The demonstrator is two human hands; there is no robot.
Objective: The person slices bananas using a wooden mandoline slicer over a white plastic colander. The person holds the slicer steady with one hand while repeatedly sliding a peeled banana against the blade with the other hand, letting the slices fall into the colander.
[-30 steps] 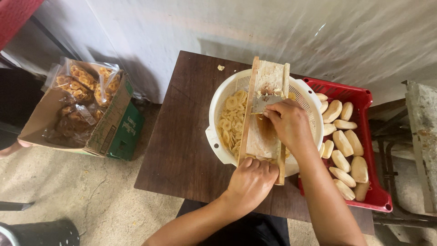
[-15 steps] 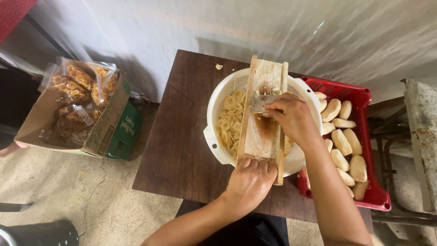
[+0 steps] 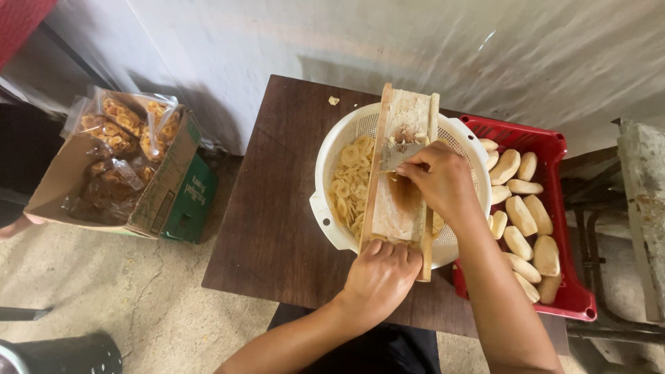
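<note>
View from above a dark wooden table [image 3: 263,235], used here as the landmark. At the table's near edge, the left hand [image 3: 379,277] is curled tight around the near end of a wooden slicer board [image 3: 400,187], steadying it. The board lies across a white perforated basket [image 3: 325,208] that sits on the table's middle. Just beyond, the right hand [image 3: 440,181] has its fingers pressed together around a piece of peeled fruit, mostly hidden, held against the board's metal blade [image 3: 400,154].

Pale round slices [image 3: 350,187] cover part of the basket's floor, so a fair share appears cut. Many whole peeled pieces [image 3: 523,215] lie in a red crate [image 3: 554,149] on the table's right side, so much seems left.

The table's left half is bare wood, giving room. The crate overhangs the right edge. On the floor left of the table stands a cardboard box [image 3: 173,187] of bagged chips [image 3: 118,131]. A pale wall [image 3: 415,41] runs close behind the far edge.
</note>
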